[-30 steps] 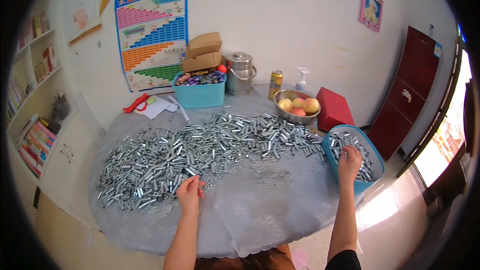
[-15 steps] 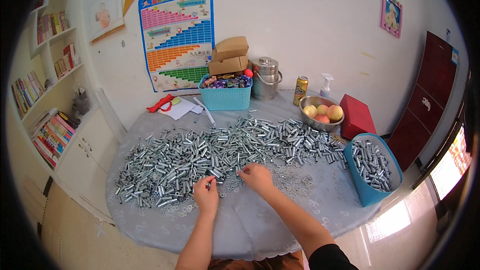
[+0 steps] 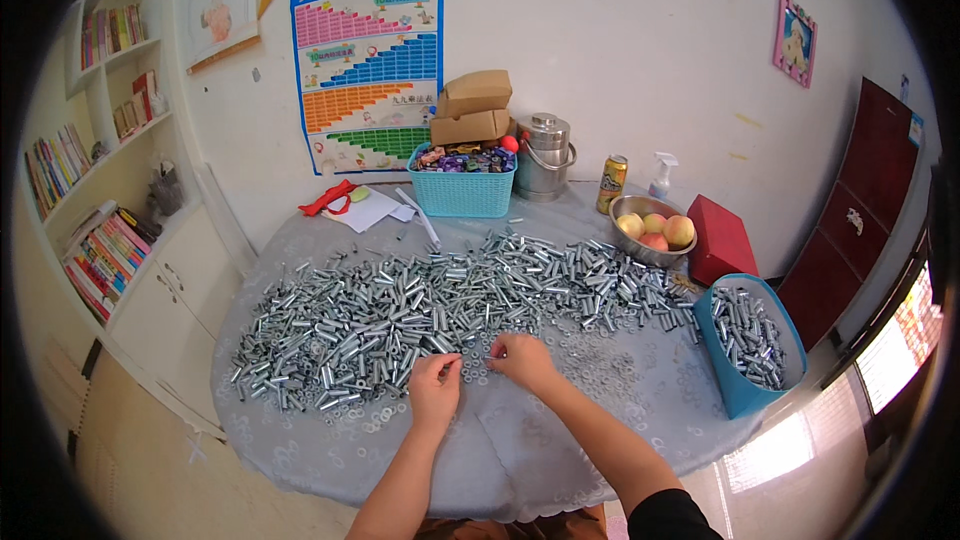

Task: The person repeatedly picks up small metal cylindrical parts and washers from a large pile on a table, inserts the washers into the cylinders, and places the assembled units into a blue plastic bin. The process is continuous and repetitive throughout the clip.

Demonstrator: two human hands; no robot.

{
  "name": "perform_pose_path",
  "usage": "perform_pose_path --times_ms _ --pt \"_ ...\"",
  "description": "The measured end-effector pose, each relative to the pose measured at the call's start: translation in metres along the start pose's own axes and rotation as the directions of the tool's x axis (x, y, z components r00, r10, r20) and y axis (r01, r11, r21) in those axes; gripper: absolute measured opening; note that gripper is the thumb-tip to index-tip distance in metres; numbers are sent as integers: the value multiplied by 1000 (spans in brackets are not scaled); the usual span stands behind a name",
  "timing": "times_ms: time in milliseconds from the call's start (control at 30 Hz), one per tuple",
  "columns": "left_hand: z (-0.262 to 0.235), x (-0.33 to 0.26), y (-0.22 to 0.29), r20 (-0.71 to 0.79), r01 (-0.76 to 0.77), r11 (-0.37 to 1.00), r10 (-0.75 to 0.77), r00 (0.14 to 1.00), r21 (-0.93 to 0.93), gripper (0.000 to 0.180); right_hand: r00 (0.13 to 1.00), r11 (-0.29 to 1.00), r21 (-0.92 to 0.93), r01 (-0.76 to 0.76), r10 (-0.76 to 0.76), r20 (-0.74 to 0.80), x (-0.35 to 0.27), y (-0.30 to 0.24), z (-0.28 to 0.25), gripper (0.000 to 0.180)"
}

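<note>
A wide heap of silvery metal sleeves and bolts [image 3: 400, 305] spreads over the table. At its near edge my left hand [image 3: 434, 390] is closed, thumb and forefinger pinched together; whatever they hold is too small to make out. A short way to its right, my right hand [image 3: 524, 361] curls its fingers in a pinch as well, its contents hidden. The two hands are apart, facing one another. Small flat washers [image 3: 477, 358] lie scattered between them, and more washers [image 3: 600, 365] are strewn to the right of my right hand.
A blue bin [image 3: 745, 395] of metal sleeves stands at the right edge. Behind the heap are a turquoise basket [image 3: 463, 195] of wrapped items, a steel canister [image 3: 543, 165], a can [image 3: 612, 185], a spray bottle [image 3: 662, 176], a fruit bowl [image 3: 655, 255] and a red box [image 3: 720, 240].
My left hand has moved a little right and down, away from the sleeves. My right hand has shifted slightly right and down. The whole view has turned slightly.
</note>
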State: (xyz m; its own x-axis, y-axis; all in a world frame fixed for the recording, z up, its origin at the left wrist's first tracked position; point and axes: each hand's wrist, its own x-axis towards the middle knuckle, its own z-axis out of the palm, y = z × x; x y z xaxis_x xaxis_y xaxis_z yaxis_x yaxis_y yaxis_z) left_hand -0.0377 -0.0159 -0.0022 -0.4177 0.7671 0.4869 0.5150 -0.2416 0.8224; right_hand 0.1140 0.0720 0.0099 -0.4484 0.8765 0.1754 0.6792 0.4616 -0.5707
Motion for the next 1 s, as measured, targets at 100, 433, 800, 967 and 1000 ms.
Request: perform_pose_path --times_ms 100,433,800,967,1000 --pt "4 -3 -1 106 -111 994 109 988 16 14 1000 996 81 27 -27 -4 -14 5 -6 23" --pt "14 -22 21 473 228 895 -22 881 -384 25 1000 878 479 -23 12 26 -67 3 -34 17" --pt "14 -18 22 555 552 593 -203 807 -586 15 946 314 943 111 258 -197 -73 27 -17 23" --pt "15 -19 19 580 593 523 -214 786 -612 13 931 230 960 160 287 -224 -75 12 -30 30" --pt "15 -19 20 584 595 522 -209 784 -611 13 932 230 960 162 283 -226 -76 8 -31 31"
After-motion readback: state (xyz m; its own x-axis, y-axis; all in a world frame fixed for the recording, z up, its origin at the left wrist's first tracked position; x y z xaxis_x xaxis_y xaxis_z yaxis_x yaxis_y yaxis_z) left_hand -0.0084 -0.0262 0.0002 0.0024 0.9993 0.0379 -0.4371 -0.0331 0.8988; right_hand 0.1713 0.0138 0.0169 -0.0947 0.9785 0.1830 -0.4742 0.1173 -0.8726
